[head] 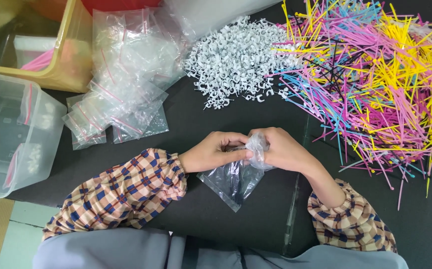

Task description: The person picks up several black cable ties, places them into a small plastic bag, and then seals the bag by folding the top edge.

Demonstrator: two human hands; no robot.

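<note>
With the small clear bag [236,179] pinched at its mouth by both hands, left hand [211,152] and right hand [283,149], contents could be spilled onto the counter [216,119] if the grip loosens.

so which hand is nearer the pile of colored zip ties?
Right. The right hand sits just left of the zip ties; the left hand is farther left, both gripping the clear bag.

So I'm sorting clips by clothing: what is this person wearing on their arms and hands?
Both arms have long plaid sleeves in orange, cream and navy, with gathered cuffs: left sleeve, right sleeve. The left hand and right hand are bare, with no gloves visible.
</note>
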